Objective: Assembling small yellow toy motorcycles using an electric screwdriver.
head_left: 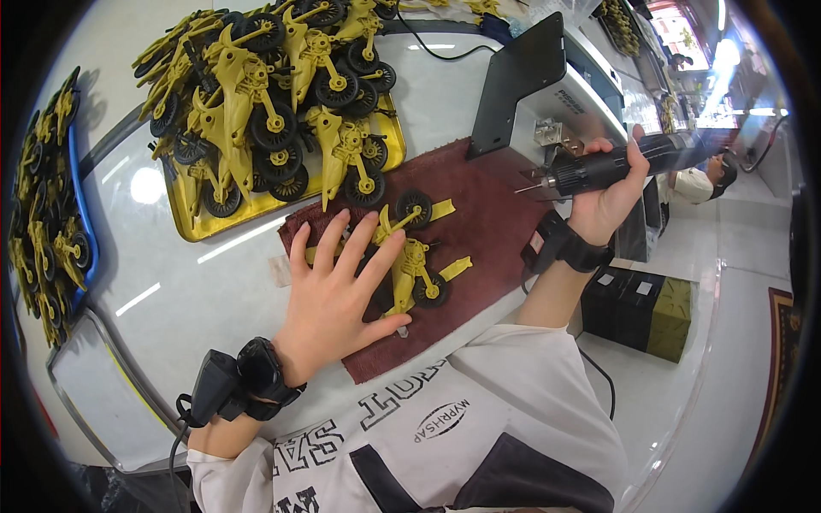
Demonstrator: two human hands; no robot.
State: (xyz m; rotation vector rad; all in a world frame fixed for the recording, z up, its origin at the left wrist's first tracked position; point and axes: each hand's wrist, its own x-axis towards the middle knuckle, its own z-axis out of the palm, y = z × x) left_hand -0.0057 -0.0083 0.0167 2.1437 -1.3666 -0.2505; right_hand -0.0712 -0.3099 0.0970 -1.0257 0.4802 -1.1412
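Note:
My left hand [329, 303] lies with fingers spread over yellow toy motorcycles [412, 263] with black wheels, partly covering them. Yellow strips stick out beside their wheels, on a dark red cloth [487, 248]. Wrapped in my right hand [605, 203] is a black electric screwdriver [590, 173]. Its thin bit points left, above the cloth's right part and apart from the toys. Just behind the bit stands a grey box-shaped machine [560, 107] with a small metal fitting on its front and a dark flap at its left side.
A yellow tray [192, 229] heaped with similar toy motorcycles stands behind my left hand. Another pile fills a blue tray [91, 244] at the far left. Below the right forearm is a black and olive box [637, 309]. A person [697, 184] sits further off at right.

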